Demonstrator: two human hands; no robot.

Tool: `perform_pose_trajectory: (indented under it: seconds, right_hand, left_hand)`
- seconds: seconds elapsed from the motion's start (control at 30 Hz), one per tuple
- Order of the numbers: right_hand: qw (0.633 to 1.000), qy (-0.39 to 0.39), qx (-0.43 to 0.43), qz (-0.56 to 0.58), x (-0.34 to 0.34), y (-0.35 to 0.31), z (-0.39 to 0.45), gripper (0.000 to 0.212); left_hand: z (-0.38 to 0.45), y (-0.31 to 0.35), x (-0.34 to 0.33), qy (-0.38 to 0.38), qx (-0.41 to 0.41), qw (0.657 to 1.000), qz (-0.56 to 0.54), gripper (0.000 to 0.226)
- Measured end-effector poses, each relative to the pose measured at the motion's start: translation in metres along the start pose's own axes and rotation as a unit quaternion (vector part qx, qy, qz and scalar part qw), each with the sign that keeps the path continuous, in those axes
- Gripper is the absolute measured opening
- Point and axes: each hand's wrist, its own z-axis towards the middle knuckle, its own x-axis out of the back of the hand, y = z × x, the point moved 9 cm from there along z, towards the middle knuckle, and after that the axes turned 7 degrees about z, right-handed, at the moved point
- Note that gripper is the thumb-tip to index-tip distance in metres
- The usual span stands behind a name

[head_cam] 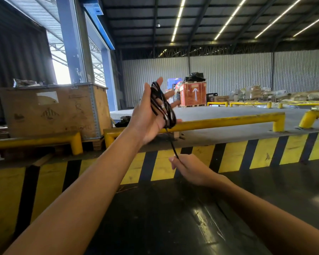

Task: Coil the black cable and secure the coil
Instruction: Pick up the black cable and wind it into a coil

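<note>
Cable (162, 105) coils around left hand (151, 115)

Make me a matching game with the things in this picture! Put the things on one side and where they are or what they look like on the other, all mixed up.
Things:
1. black cable
2. right hand
3. wooden crate
4. red crate

Descriptions:
A. has a white arrow pointing up
B. looped around the open left hand
C. pinches the cable's loose end
D. stands at the left behind a yellow rail

Pairs: 1-B, 2-C, 3-D, 4-A
</note>
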Motion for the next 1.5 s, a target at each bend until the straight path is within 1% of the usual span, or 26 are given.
perform_pose_trajectory:
  seconds: [0.03,0.1,0.2,0.23,0.3,0.37,0.4,0.43,0.5,0.53,0.63,0.7,0.73,0.8,0.87,0.97,1.03,1.1,1.13,1.2,1.23,1.3,1.37,1.4,1.43,1.5]
  right_hand:
    - [1.0,0.008,0.011,-0.013,0.005,-0.003,0.002,0.034]
    - [0.998,0.019,0.043,-0.042,0.019,-0.012,0.006,0.032]
    - [0.991,0.017,0.098,-0.093,0.037,-0.02,0.006,0.033]
    - [0.989,0.019,0.103,-0.106,0.043,-0.018,0.007,0.032]
    - [0.986,0.031,0.106,-0.125,0.058,-0.017,0.009,0.027]
    - [0.985,0.049,0.104,-0.126,0.071,-0.017,0.013,0.018]
    - [0.987,0.058,0.097,-0.117,0.078,-0.017,0.016,0.016]
    - [0.988,0.067,0.088,-0.11,0.082,-0.016,0.018,0.018]
    - [0.987,0.096,0.075,-0.109,0.089,-0.015,0.02,0.023]
    - [0.984,0.117,0.071,-0.112,0.092,-0.014,0.02,0.025]
    - [0.979,0.18,0.058,-0.069,0.096,-0.01,0.012,0.027]
    - [0.986,0.163,0.047,-0.007,0.082,-0.007,0.007,0.029]
    - [0.989,0.138,0.042,0.014,0.069,-0.007,0.004,0.023]
    - [0.996,0.083,0.02,0.018,0.037,-0.005,-0.002,0.024]
    - [0.999,0.028,-0.013,0.007,0.003,0.0,-0.009,0.032]
    - [0.999,-0.029,-0.016,-0.004,-0.024,-0.001,-0.016,0.036]
    - [0.999,-0.041,0.008,-0.026,-0.018,-0.006,-0.013,0.034]
    - [0.996,-0.043,0.048,-0.062,-0.006,-0.012,-0.01,0.031]
    - [0.994,-0.045,0.064,-0.078,0.001,-0.013,-0.009,0.03]
    - [0.99,-0.05,0.075,-0.11,0.014,-0.007,-0.007,0.03]
    - [0.988,-0.051,0.071,-0.125,0.022,-0.002,-0.005,0.03]
    - [0.988,-0.045,0.056,-0.138,0.038,0.009,-0.001,0.031]
    - [0.989,-0.029,0.054,-0.135,0.052,0.014,0.003,0.03]
    - [0.989,-0.024,0.056,-0.133,0.057,0.016,0.005,0.029]
    - [0.989,-0.025,0.058,-0.131,0.059,0.017,0.006,0.028]
    - [0.99,-0.025,0.06,-0.129,0.061,0.019,0.008,0.028]
  left_hand:
    - [0.003,0.003,0.013,0.05,-0.013,0.995,0.085,0.048]
    - [0.002,0.0,0.033,0.1,-0.01,0.958,0.268,0.051]
    - [-0.005,-0.015,0.05,0.072,0.014,0.858,0.508,0.059]
    - [-0.009,-0.021,0.054,0.056,0.032,0.828,0.557,0.061]
    - [-0.018,-0.042,0.062,0.024,0.099,0.791,0.603,0.063]
    - [-0.028,-0.074,0.065,-0.042,0.185,0.747,0.638,0.064]
    - [-0.037,-0.09,0.065,-0.075,0.234,0.735,0.632,0.066]
    - [-0.048,-0.105,0.061,-0.11,0.286,0.744,0.593,0.069]
    - [-0.066,-0.125,0.041,-0.184,0.362,0.806,0.432,0.059]
    - [-0.072,-0.127,0.027,-0.22,0.376,0.832,0.344,0.051]
    - [-0.073,-0.109,-0.006,-0.268,0.343,0.892,0.121,0.049]
    - [-0.064,-0.091,-0.023,-0.274,0.294,0.916,-0.002,0.057]
    - [-0.058,-0.081,-0.029,-0.269,0.263,0.925,-0.047,0.059]
    - [-0.04,-0.062,-0.031,-0.219,0.193,0.951,-0.1,0.058]
    - [-0.02,-0.044,-0.016,-0.121,0.122,0.979,-0.11,0.055]
    - [-0.006,-0.032,0.019,0.014,0.07,0.997,-0.028,0.049]
    - [-0.009,-0.037,0.038,0.06,0.069,0.992,0.086,0.048]
    - [-0.015,-0.042,0.053,0.094,0.073,0.964,0.236,0.05]
    - [-0.018,-0.04,0.057,0.097,0.065,0.928,0.355,0.052]
    - [-0.023,-0.04,0.064,0.068,0.059,0.825,0.557,0.057]
    - [-0.026,-0.046,0.069,0.047,0.083,0.807,0.582,0.056]
    - [-0.036,-0.07,0.077,-0.013,0.169,0.791,0.588,0.056]
    - [-0.051,-0.099,0.078,-0.094,0.256,0.725,0.632,0.068]
    - [-0.059,-0.113,0.075,-0.124,0.3,0.707,0.628,0.071]
    - [-0.07,-0.126,0.069,-0.157,0.347,0.714,0.588,0.072]
    - [-0.09,-0.146,0.044,-0.238,0.415,0.762,0.436,0.065]
